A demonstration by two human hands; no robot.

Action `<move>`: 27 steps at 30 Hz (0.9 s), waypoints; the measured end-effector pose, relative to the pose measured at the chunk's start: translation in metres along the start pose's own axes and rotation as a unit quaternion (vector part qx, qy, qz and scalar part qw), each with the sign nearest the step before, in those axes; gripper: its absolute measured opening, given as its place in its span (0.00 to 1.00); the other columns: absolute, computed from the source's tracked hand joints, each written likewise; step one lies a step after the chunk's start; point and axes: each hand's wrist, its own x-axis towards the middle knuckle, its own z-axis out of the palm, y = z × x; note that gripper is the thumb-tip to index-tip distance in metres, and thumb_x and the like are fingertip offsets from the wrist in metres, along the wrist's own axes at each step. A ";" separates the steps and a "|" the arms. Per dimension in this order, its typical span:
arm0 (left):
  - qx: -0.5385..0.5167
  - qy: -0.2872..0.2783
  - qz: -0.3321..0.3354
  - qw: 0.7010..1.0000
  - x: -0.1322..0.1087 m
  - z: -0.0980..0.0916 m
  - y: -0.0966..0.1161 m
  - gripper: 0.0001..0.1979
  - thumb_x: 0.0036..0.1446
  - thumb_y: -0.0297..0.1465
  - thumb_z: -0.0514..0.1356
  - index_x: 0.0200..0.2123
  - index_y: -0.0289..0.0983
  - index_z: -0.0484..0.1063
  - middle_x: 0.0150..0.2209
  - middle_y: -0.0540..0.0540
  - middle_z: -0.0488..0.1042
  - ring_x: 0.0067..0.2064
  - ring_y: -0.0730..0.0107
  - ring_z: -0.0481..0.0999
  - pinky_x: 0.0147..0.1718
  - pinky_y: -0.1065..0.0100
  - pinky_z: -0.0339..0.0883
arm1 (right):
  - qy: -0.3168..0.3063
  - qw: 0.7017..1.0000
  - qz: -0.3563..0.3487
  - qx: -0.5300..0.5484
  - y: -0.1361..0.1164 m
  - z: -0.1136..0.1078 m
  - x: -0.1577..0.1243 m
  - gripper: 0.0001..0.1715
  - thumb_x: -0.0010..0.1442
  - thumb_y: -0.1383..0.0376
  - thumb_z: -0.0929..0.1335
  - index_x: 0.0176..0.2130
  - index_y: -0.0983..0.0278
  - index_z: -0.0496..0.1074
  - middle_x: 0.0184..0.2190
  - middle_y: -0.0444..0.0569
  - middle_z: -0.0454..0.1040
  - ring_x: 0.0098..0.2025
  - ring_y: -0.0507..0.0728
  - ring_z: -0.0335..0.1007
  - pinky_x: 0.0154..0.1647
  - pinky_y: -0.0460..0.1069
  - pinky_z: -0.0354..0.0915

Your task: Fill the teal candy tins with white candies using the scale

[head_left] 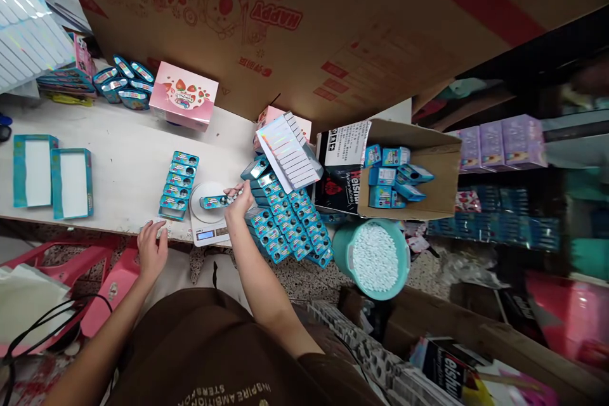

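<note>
Brown shirt [214, 342] fills the bottom. Right hand [239, 198] has its fingers [233, 191] pinched on one end of a blue box [214, 202], right over the white scale [208, 221] on the table [124, 152]. Left hand [151, 247] lies flat on the table edge, fingers loose, holding nothing. A row [178, 193] of such boxes sits just left of the scale, and a big pile [285, 223] just right.

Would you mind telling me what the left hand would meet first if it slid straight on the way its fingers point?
Most likely the row of small teal boxes on the white table, left of the scale. The left hand rests at the table's near edge, fingers aimed roughly at that row.
</note>
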 end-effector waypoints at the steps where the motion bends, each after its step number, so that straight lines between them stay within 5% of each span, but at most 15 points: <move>1: 0.002 0.001 0.000 1.000 0.000 0.000 0.000 0.15 0.61 0.37 0.48 0.45 0.39 0.69 0.45 0.43 0.73 0.57 0.60 0.62 0.57 0.57 0.52 | -0.002 1.000 -0.001 0.002 0.000 0.000 0.000 0.20 0.59 0.54 0.60 0.22 0.61 0.58 0.09 0.34 0.55 0.16 0.49 0.66 0.27 0.45 0.66; 18: 0.008 0.008 0.007 1.000 0.003 0.002 0.000 0.16 0.61 0.37 0.48 0.45 0.38 0.69 0.45 0.42 0.72 0.56 0.59 0.63 0.56 0.57 0.52 | -0.034 0.999 -0.028 -0.030 0.000 -0.001 -0.007 0.22 0.58 0.51 0.61 0.22 0.62 0.59 0.10 0.35 0.58 0.19 0.51 0.70 0.25 0.44 0.64; 27: 0.005 0.008 0.000 1.000 0.002 -0.003 0.003 0.16 0.61 0.37 0.47 0.45 0.38 0.69 0.45 0.42 0.73 0.56 0.60 0.63 0.56 0.58 0.52 | 0.020 0.999 0.026 0.006 -0.019 -0.007 -0.002 0.22 0.60 0.50 0.58 0.22 0.60 0.54 0.10 0.33 0.49 0.11 0.46 0.47 0.13 0.43 0.49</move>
